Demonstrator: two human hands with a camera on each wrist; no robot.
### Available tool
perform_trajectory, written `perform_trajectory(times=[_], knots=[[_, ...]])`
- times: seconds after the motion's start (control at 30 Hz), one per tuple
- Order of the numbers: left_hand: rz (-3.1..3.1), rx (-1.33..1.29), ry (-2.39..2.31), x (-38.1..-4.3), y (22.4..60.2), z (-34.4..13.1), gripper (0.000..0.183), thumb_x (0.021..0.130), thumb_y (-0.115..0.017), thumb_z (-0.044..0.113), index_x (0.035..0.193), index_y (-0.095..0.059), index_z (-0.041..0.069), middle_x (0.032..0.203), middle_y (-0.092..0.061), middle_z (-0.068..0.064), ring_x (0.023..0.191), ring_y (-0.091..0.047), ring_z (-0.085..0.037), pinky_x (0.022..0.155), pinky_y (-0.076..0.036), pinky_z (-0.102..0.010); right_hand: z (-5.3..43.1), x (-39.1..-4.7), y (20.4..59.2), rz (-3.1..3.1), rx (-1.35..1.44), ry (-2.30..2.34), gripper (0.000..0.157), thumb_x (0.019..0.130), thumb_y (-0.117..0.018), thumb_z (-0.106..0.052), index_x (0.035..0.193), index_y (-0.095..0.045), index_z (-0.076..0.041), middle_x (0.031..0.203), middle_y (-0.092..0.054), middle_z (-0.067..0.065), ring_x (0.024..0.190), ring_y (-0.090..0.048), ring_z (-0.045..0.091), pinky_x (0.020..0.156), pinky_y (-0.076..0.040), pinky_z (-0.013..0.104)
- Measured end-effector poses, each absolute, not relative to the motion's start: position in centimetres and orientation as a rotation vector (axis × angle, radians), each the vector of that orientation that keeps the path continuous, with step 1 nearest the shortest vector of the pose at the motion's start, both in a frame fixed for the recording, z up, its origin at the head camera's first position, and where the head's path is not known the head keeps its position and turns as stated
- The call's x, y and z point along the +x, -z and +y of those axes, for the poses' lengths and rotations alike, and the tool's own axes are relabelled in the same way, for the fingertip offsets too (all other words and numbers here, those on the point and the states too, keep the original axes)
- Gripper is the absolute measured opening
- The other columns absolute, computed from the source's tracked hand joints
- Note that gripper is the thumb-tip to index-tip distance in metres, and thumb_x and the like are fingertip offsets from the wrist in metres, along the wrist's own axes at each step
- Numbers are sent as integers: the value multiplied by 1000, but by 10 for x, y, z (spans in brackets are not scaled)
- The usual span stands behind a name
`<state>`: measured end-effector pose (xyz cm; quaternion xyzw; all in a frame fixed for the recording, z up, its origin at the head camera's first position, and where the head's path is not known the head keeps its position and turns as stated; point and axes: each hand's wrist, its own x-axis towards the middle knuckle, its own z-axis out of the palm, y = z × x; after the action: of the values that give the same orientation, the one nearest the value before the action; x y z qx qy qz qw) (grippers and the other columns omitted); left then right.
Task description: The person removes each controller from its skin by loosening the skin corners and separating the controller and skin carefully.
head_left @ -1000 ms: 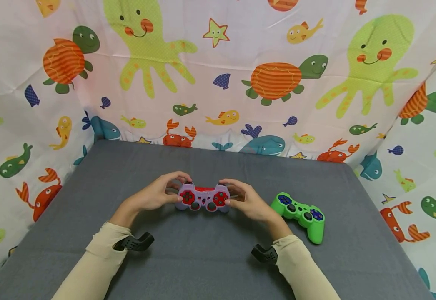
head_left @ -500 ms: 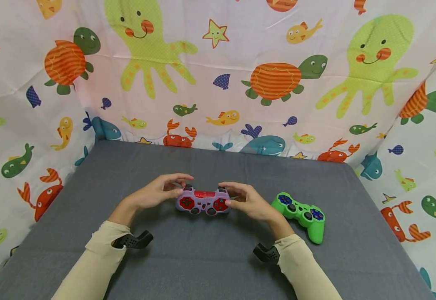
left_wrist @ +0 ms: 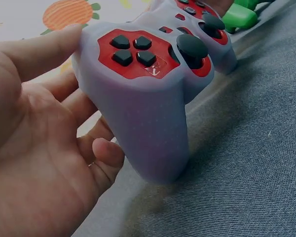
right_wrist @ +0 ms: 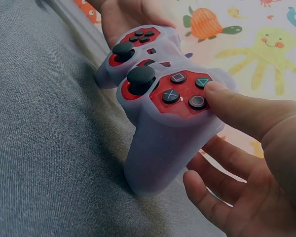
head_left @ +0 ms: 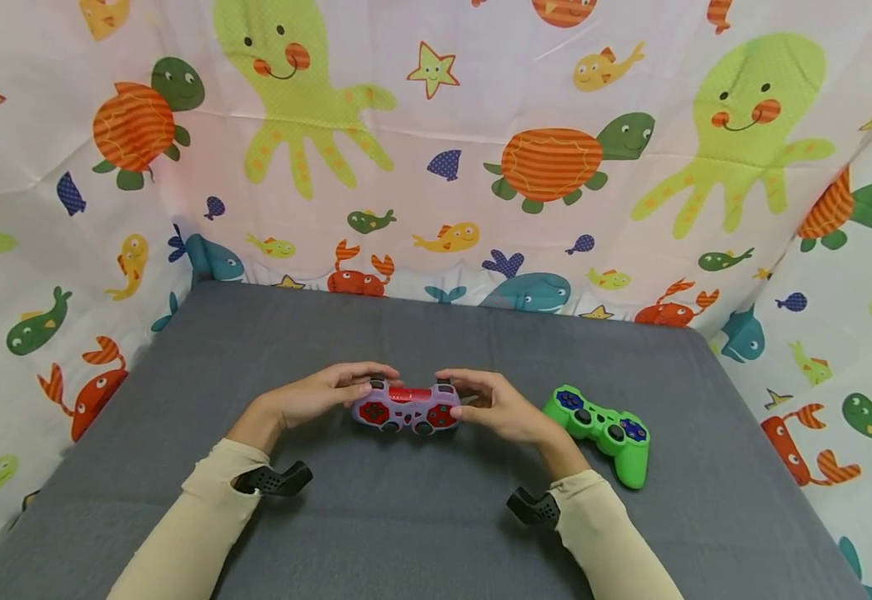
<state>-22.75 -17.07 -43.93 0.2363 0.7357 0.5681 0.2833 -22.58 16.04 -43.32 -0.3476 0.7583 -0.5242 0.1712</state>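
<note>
A lilac game controller (head_left: 407,412) with red button panels and black sticks is between both hands, its face tilted toward me. My left hand (head_left: 313,400) pinches its left end, thumb on the upper corner and fingers behind. At the other end, my right hand (head_left: 498,407) grips it, the thumb lying by the triangle button in the right wrist view and the fingers behind. The handle (left_wrist: 145,133) points down toward the cloth in the left wrist view; whether it touches there I cannot tell. A green game controller (head_left: 599,429) lies just right of my right hand.
Grey cloth (head_left: 406,525) covers the table. A white curtain (head_left: 398,179) printed with sea animals hangs behind and along both sides. Each wrist carries a black camera mount (head_left: 274,479).
The lilac controller has tipped so its top edge shows more. My left thumb has shifted from the button panel to its upper corner. The green controller stays put.
</note>
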Motion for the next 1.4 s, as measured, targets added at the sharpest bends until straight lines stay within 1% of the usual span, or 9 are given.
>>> perform_trajectory(times=[0.2,0.3,0.37,0.53,0.63,0.8,1.03,1.27,1.4], knots=[[1896,671,-1575,-229,439,-168,51,106,-49,30,152,-43,7,159,-41,-14,136,-45,-27,119,-27,-57,161,-226,433,2160,-974,1473,50,98,-64,-6,147,-50,-4,132,-63,19,116,-60,30,93,-54,33],[1884,680,-1581,-230,438,-168,51,106,-50,29,151,-44,5,160,-39,-16,138,-42,-26,121,-24,-59,160,-225,433,2162,-979,1468,49,99,-64,-8,146,-52,-8,133,-63,17,117,-60,29,94,-54,33],[1883,670,-1578,-231,437,-168,49,107,-46,29,150,-46,4,157,-43,-15,136,-44,-26,118,-27,-56,160,-225,432,2165,-986,1458,48,99,-64,-9,145,-54,-11,134,-63,15,118,-59,28,95,-53,36],[1939,617,-1509,-233,433,-165,51,109,-37,41,144,-56,9,143,-59,-9,123,-55,-23,105,-41,-40,160,-225,430,2176,-998,1433,48,99,-65,-10,145,-54,-14,137,-62,13,120,-58,29,98,-52,46],[1997,598,-1464,-232,428,-161,49,109,-39,43,138,-62,12,133,-62,-8,117,-56,-22,101,-44,-39,161,-225,429,2185,-991,1420,51,98,-65,-10,147,-52,-13,140,-60,12,123,-57,30,100,-51,49],[2062,630,-1420,-231,424,-159,41,109,-41,39,129,-64,11,122,-62,-8,114,-53,-23,101,-42,-41,161,-223,428,2211,-953,1390,53,98,-66,-14,148,-50,-7,143,-58,13,125,-57,30,99,-53,43],[2083,637,-1349,-232,424,-160,39,109,-41,38,128,-60,9,120,-58,-6,114,-50,-23,97,-41,-39,161,-220,429,2192,-894,1337,45,101,-64,-23,138,-58,3,127,-66,20,100,-68,20,85,-54,25],[1989,673,-1346,-233,428,-160,28,107,-47,32,118,-57,8,104,-50,-3,108,-46,-22,93,-36,-41,160,-220,431,2184,-914,1300,42,97,-70,-20,133,-63,-1,120,-69,17,92,-67,27,80,-54,25],[1918,698,-1432,-231,431,-160,18,106,-51,26,109,-55,9,107,-51,-2,110,-45,-21,96,-36,-39,160,-220,434,2189,-913,1298,41,96,-71,-20,132,-64,-3,118,-70,15,95,-68,30,82,-55,26]])
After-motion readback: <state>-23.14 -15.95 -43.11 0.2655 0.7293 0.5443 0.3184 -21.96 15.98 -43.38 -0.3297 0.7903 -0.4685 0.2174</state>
